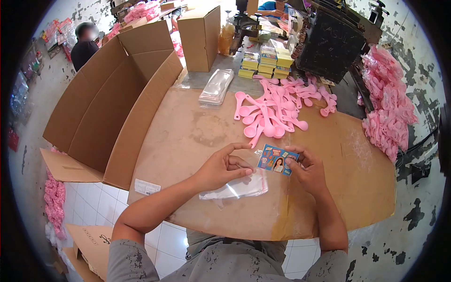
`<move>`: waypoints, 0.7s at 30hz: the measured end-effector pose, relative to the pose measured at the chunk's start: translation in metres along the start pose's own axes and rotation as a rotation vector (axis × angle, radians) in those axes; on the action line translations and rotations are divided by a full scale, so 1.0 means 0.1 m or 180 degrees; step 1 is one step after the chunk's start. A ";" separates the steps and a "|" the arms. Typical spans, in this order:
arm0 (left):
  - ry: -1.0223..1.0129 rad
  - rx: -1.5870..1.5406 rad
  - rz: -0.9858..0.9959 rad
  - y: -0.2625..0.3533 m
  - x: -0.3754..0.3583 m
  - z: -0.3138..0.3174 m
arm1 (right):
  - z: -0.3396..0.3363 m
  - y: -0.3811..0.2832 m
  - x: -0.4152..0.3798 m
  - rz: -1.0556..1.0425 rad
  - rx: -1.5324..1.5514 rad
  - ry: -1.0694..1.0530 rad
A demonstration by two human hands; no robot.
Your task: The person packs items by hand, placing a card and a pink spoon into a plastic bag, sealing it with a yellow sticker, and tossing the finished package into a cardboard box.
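Observation:
My right hand (305,168) pinches a small blue printed card (277,160) by its right end, thumb on top. Just left of the card is my left hand (228,164), its fingers curled over clear plastic bags (239,186) on the cardboard-covered table; whether it grips a bag edge is too small to tell. Beyond my hands lies a heap of pink plastic spoons (270,110). A stack of clear bags (216,88) rests to the left of the spoons. Stacks of cards (268,61) stand behind the heap.
A large open cardboard box (101,101) stands at the left, with a taller carton (199,40) behind. A black machine (331,40) is at the back right, beside a pile of bagged pink items (387,98). A person (84,44) is at the far left.

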State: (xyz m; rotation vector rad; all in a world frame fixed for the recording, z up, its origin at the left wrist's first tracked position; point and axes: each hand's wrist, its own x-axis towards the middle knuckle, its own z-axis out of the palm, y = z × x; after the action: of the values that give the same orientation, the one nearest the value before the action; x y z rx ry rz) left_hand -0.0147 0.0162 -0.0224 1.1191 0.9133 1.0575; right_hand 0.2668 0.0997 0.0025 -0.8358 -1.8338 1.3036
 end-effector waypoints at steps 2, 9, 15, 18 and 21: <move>0.0032 -0.0001 -0.0077 0.01 -0.01 0.00 | 0.00 0.03 0.01 -0.0047 0.0023 -0.0031; 0.0129 0.0218 0.0077 0.01 -0.03 0.03 | 0.03 0.06 -0.01 -0.0225 0.0248 0.0083; -0.0042 0.0855 0.0204 0.00 -0.08 0.08 | 0.11 -0.08 0.00 -0.0785 -0.0829 -0.0454; -0.0144 0.1036 0.0279 -0.01 -0.11 0.12 | 0.11 -0.12 0.00 -0.0975 -0.1164 -0.0061; -0.0089 0.0736 0.0235 0.02 -0.12 0.13 | 0.11 0.00 -0.02 -0.0569 -0.0447 0.0158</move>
State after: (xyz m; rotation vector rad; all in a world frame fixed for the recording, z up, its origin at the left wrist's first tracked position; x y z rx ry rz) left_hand -0.0061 0.0016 -0.0174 1.3649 0.9968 1.0112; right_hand 0.2583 0.0929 0.0000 -0.7509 -1.9298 1.0438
